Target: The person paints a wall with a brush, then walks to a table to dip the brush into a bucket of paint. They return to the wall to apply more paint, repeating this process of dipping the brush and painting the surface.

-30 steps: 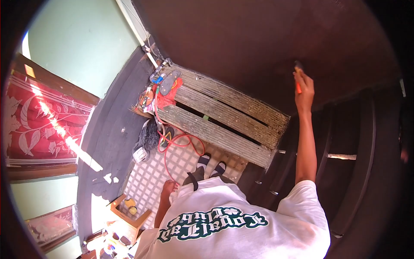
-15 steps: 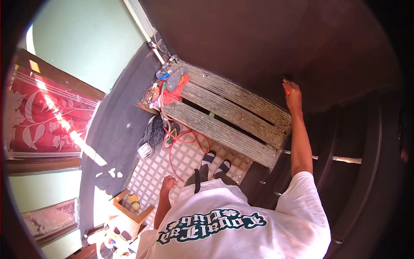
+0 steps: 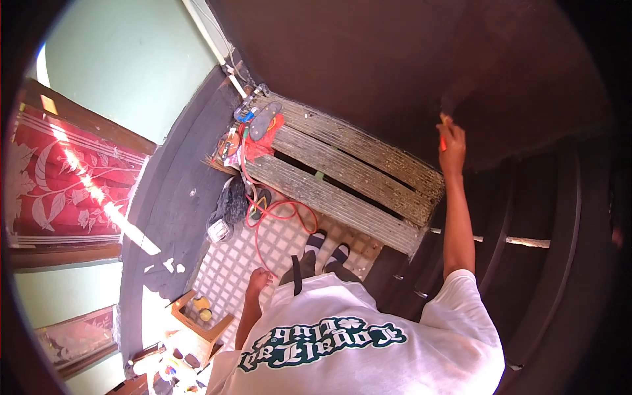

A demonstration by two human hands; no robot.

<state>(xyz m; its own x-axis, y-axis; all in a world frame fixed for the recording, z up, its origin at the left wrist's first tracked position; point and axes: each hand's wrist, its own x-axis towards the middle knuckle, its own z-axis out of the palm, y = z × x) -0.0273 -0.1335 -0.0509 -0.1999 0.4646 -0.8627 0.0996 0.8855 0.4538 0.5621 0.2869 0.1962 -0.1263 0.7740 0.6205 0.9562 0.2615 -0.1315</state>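
Observation:
My right hand (image 3: 452, 148) is raised at arm's length against the dark brown wall (image 3: 368, 72). Its fingers are closed round a paintbrush with an orange-red handle (image 3: 443, 143). The brush's tip meets the wall, where a faint greyish patch (image 3: 454, 99) shows; the bristles are hard to make out. Low at my side, my left hand (image 3: 259, 280) hangs with curled fingers and nothing visible in it. Near it on the tiled floor, a red hose (image 3: 260, 240) lies in loops.
A weathered slatted wooden bench (image 3: 342, 171) stands along the wall, with sandals (image 3: 266, 120) and a red cloth (image 3: 263, 145) at its left end. Dark steps or ledges (image 3: 513, 217) curve at the right. A wooden chair (image 3: 197, 326) stands at lower left. A black bundle (image 3: 232, 201) lies beside the bench.
My right hand has turned slightly and its brush sits a little to the right on the wall. A greyish patch now shows above it. My left hand stays nearly where it was.

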